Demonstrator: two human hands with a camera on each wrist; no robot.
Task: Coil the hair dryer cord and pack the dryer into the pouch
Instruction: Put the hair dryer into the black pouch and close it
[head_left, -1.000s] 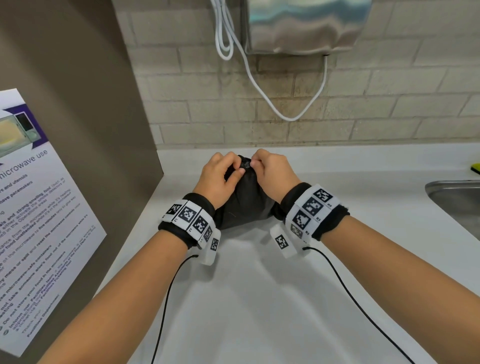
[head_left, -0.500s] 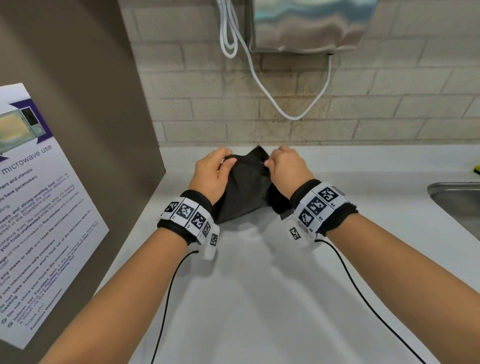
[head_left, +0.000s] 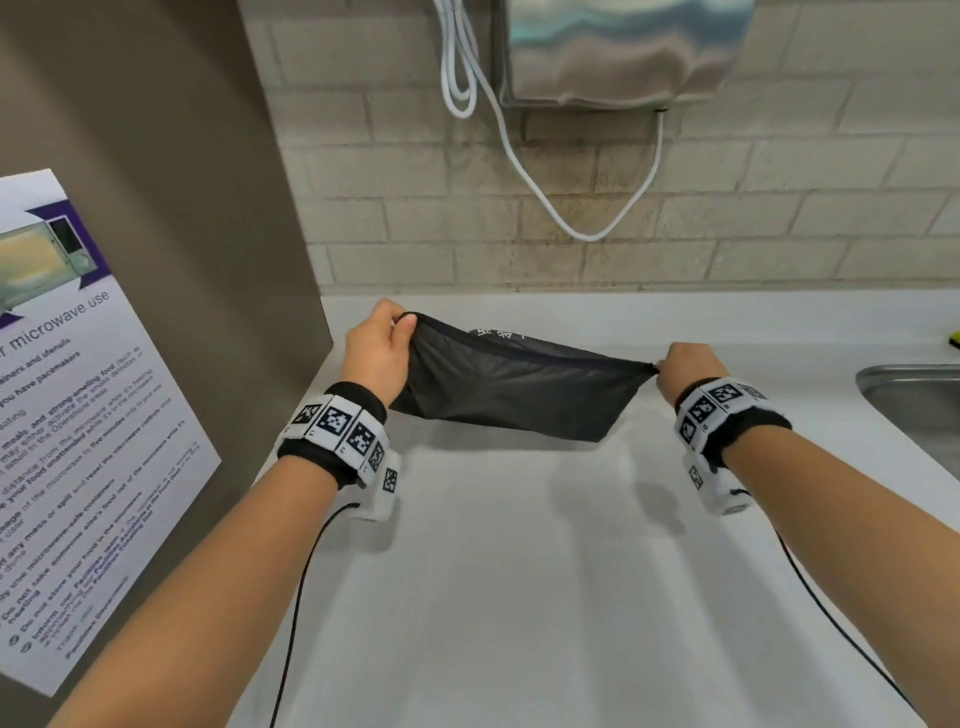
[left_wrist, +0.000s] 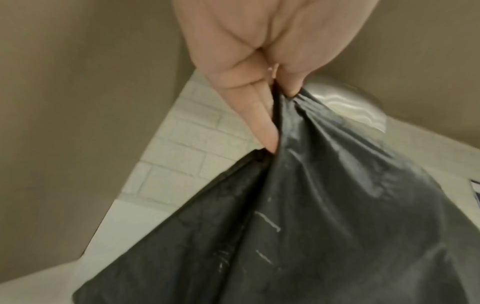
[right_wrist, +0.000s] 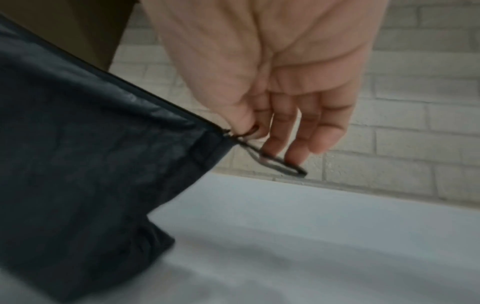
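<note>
Pouch (head_left: 511, 395): black, thin crinkled fabric, held stretched out flat above the white counter (head_left: 519, 597), just in front of the brick wall (head_left: 727, 249). Its top edge runs taut between the two hands; its lower right corner hangs down close to the counter. Whether it touches the surface cannot be told.

Left hand (head_left: 376, 353): pinches the left end of the pouch's top edge, thumb against curled fingers; left wrist view confirms the fabric gathered between them (left_wrist: 262, 127).

Right hand (head_left: 685, 366): pinches the right end at the corner. Right wrist view shows thumb and forefinger closed at the corner where a thin dark cord loop (right_wrist: 275, 160) comes out; the other fingers hang loosely.

Change vs. half a second ago: the hands were then close together with the pouch bunched between them; they now stand well apart and the pouch is drawn out to full width.

Writing: white print on the pouch near its top edge (head_left: 501, 333), not legible. Poster (head_left: 78, 415) on the brown panel at left reads "microwave use", with a microwave picture; the smaller lines are only partly legible.

Surroundings: steel dispenser (head_left: 618, 52) on the wall with a white cable (head_left: 519, 156) looping below; sink (head_left: 914, 395) at right.
</note>
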